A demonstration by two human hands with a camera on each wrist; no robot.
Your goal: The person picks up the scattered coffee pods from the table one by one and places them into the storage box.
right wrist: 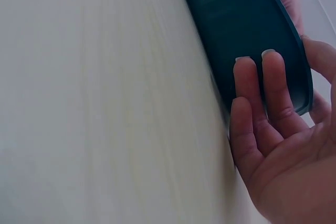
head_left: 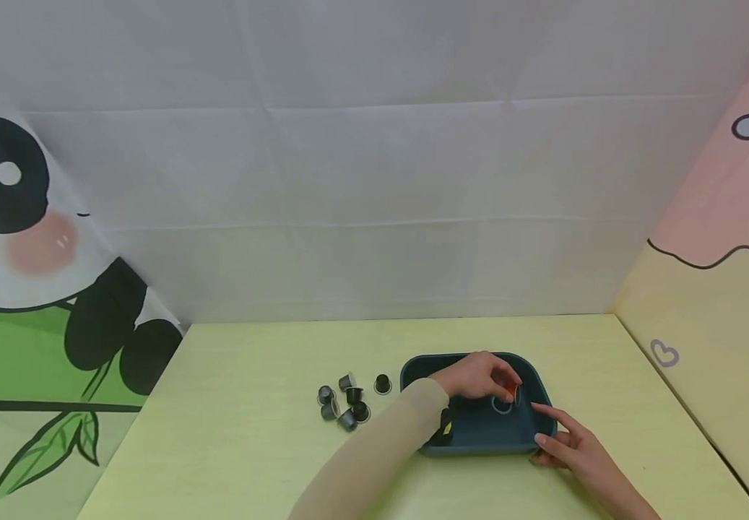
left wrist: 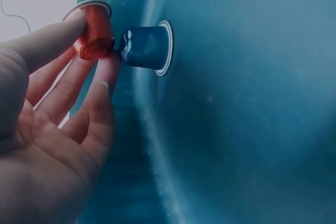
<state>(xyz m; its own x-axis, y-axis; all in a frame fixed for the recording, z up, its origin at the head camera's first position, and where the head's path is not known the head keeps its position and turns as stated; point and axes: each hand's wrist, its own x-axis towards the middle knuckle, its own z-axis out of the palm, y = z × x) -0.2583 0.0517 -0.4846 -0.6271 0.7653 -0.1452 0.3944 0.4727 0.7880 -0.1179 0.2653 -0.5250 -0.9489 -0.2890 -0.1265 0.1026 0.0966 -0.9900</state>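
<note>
My left hand [head_left: 478, 375] reaches across the dark blue tray [head_left: 498, 444] and pinches a red coffee capsule [left wrist: 97, 32] between thumb and fingers. Close by the fingertips, a dark blue capsule [left wrist: 146, 47] lies on its side in the tray; in the head view it is largely hidden apart from its pale rim. My right hand [head_left: 572, 448] holds the tray at its near right corner. The right wrist view has several of its fingers [right wrist: 275, 77] against the outside of the tray wall [right wrist: 236, 19].
Several dark coffee capsules [head_left: 353, 396] lie bunched on the pale yellow table left of the tray, and one black capsule [head_left: 383, 383] stands apart. Inside the tray's left end is a black item with a yellow mark [head_left: 444, 429], partly covered by the left sleeve [head_left: 374, 448].
</note>
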